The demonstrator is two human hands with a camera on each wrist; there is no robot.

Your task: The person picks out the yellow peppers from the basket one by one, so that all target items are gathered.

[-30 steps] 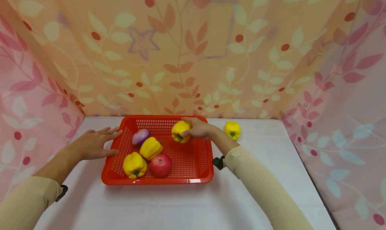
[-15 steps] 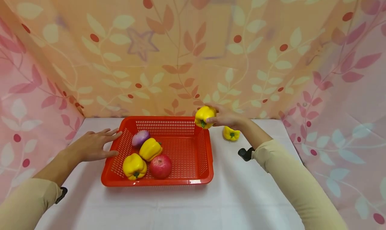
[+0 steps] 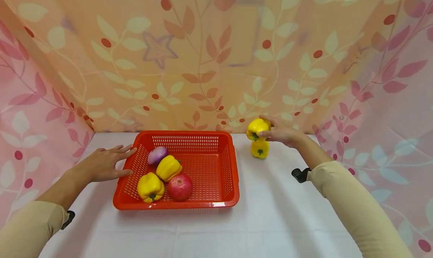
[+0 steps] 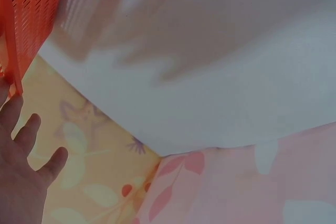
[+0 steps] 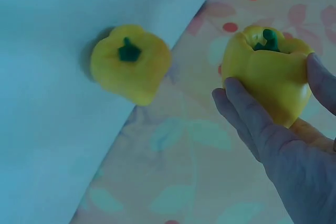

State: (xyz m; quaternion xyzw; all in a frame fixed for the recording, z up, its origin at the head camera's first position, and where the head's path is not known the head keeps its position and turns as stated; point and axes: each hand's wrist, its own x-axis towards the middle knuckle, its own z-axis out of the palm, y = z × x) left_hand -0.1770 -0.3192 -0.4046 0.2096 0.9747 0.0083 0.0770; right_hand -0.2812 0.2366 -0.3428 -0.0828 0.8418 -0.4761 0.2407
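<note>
My right hand [image 3: 279,132] grips a yellow bell pepper [image 3: 258,127] between thumb and fingers, right of the red basket [image 3: 176,204]. In the right wrist view the gripped bell pepper [image 5: 268,77] has its green stem upward. A second yellow bell pepper [image 3: 260,149] rests on the table; in the head view it appears just below the held one, while the right wrist view shows a gap between them. My left hand [image 3: 106,163] has its fingers stretched out at the basket's left rim. In the left wrist view, fingertips of the left hand [image 4: 23,145] meet the basket's edge.
Inside the basket lie a purple onion-like vegetable [image 3: 157,155], two yellow bell peppers, one in the middle [image 3: 168,168] and one in front [image 3: 150,187], and a round pinkish-red fruit [image 3: 180,187]. Patterned cloth [image 3: 203,62] hangs behind the white table [image 3: 203,231] and at both sides.
My right hand has carried the yellow bell pepper up out of the basket and rightward, to above the pepper on the table. The left hand has stayed at the basket's left rim.
</note>
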